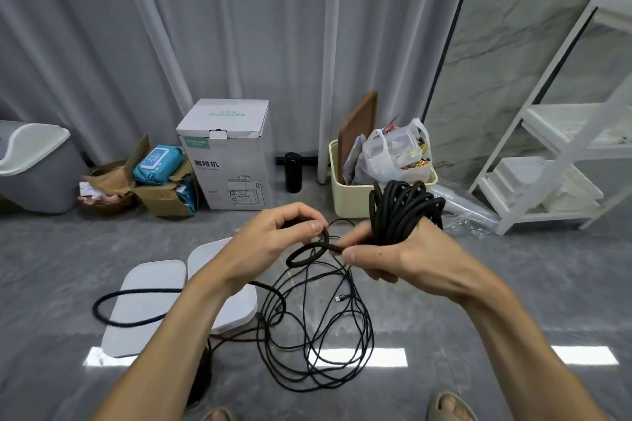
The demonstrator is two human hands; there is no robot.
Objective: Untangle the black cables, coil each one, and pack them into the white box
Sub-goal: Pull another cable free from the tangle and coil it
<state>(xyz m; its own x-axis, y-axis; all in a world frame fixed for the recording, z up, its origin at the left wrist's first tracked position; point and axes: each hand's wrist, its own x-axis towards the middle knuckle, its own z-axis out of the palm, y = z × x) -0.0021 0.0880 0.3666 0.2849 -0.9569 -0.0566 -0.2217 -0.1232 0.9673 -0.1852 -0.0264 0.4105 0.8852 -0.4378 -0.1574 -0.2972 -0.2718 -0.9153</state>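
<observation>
My right hand (396, 256) grips a thick black cable coil (403, 208), its loops standing up above the fist. My left hand (273, 236) pinches the same thick cable's free length (307, 253), which makes a small loop between the two hands. Below them a tangle of thin black cable (318, 335) lies spread on the grey floor, with a USB plug (340, 298) showing in it. The white box (239, 311) sits on the floor under my left forearm, its flat white lid (143, 304) beside it. Another thick cable loop (102, 311) lies across the lid.
Along the curtain stand a grey bin (37, 167), a torn cardboard box with wipes (160, 181), a coffee-machine carton (229, 154), a black bottle (293, 173) and a cream tub holding bags (362, 195). A white shelf rack (554, 154) is at right. My sandalled foot (448, 407) is near the bottom edge.
</observation>
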